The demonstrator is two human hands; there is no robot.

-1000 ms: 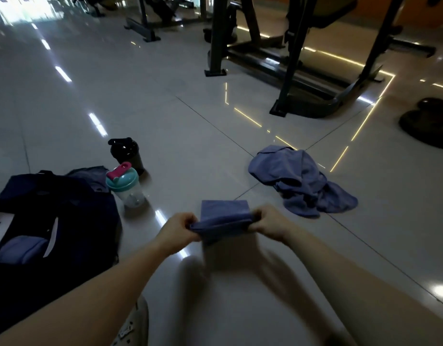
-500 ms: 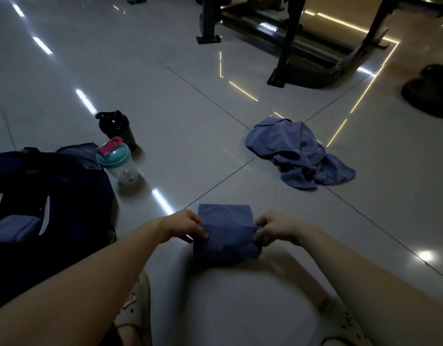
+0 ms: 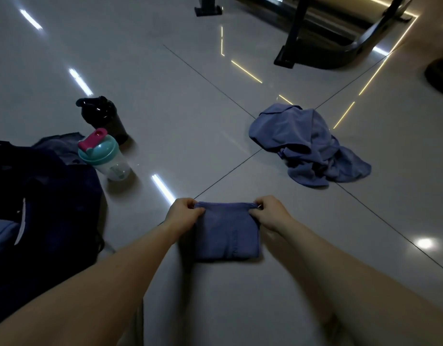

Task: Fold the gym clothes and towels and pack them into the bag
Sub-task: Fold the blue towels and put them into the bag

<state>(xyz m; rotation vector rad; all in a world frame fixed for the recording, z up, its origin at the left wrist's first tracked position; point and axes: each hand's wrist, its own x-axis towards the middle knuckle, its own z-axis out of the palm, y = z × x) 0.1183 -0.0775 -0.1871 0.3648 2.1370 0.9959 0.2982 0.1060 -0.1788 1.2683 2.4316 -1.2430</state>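
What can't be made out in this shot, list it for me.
Head view, bag: cut by the left edge, inside too dark to read.
Head view, folded cloth: far corners hidden under left hand and right hand.
Head view, dark object: cut by the right edge, unidentifiable.

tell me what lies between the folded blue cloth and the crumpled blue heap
Nothing. In the head view, only bare glossy floor separates the folded blue cloth from the crumpled blue heap.
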